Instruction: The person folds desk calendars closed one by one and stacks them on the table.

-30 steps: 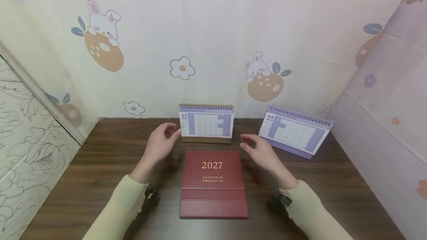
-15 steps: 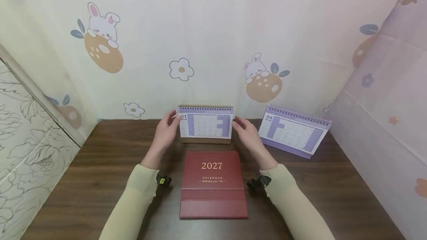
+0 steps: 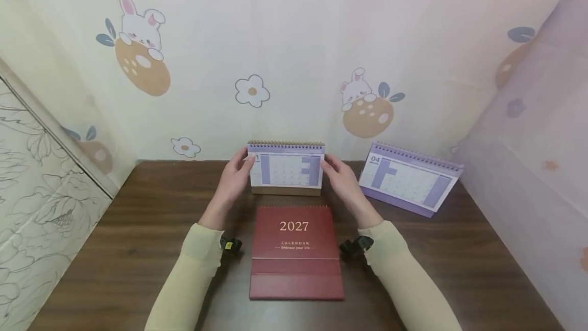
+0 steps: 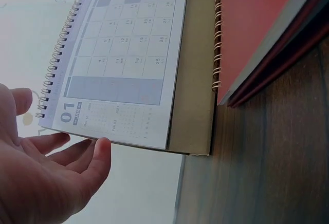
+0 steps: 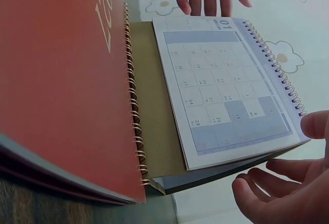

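Note:
A desk calendar (image 3: 294, 170) with a 01 page, gold spiral and brown base stands upright at the table's back. My left hand (image 3: 235, 178) is at its left edge; in the left wrist view the thumb stays apart from the page while the fingertips (image 4: 103, 147) reach the side edge. At the right edge is my right hand (image 3: 343, 180), its thumb close to the top corner and its fingers loosely bent by the backing in the right wrist view. In front lies a red 2027 calendar (image 3: 296, 264).
A purple desk calendar (image 3: 409, 183) showing 04 stands at an angle on the right of the dark wooden table (image 3: 138, 249). Behind the table hangs a pale cloth (image 3: 294, 50) printed with rabbits and flowers. A black wrist strap (image 3: 231, 245) shows at the left cuff.
Both hands have moved inward and up to the two sides of the 01 calendar, which stays in its place. The red and purple calendars have not moved.

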The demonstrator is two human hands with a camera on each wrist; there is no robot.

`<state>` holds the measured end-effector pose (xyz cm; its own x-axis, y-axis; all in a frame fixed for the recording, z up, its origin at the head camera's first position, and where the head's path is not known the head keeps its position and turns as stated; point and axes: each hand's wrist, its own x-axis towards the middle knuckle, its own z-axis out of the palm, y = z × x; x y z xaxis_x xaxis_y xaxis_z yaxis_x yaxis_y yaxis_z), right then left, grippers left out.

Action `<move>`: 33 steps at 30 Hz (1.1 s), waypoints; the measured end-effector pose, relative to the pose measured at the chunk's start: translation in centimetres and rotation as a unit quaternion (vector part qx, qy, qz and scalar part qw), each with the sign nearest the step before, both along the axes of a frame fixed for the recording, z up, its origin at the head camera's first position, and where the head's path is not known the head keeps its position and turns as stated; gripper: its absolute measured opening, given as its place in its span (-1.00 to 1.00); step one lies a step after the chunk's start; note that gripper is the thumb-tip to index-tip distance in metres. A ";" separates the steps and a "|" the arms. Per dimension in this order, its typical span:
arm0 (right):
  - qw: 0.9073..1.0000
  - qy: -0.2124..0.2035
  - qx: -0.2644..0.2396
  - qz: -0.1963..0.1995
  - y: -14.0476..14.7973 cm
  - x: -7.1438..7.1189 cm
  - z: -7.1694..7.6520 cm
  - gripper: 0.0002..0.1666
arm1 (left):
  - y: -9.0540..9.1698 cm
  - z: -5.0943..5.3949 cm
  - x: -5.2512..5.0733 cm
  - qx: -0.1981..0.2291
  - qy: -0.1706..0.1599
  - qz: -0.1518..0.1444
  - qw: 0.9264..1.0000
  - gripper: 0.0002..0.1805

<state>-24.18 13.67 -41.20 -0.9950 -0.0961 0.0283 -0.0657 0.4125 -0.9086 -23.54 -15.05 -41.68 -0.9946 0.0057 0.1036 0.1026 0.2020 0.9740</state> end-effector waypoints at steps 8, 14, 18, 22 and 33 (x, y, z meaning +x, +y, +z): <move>0.999 -0.022 -0.041 0.004 0.3 -0.2 -0.1 -0.28 | 0.2 0.5 0.2 -0.010 -0.012 0.010 1.000 -0.34; 0.997 -0.027 -0.072 0.000 0.2 -0.2 -0.4 -0.27 | 0.3 0.9 0.2 0.022 -0.031 0.016 0.999 -0.28; 0.997 -0.026 -0.074 -0.001 0.1 -0.3 -0.3 -0.28 | 0.3 0.9 0.2 0.034 -0.041 0.014 0.998 -0.24; 0.997 -0.020 -0.073 -0.008 0.1 -0.3 -0.1 -0.28 | 0.3 0.9 0.2 0.036 -0.045 0.011 0.998 -0.23; 0.994 -0.003 -0.113 -0.006 -0.1 -0.1 0.0 -0.29 | 0.2 1.4 0.4 0.079 -0.065 -0.005 0.995 -0.25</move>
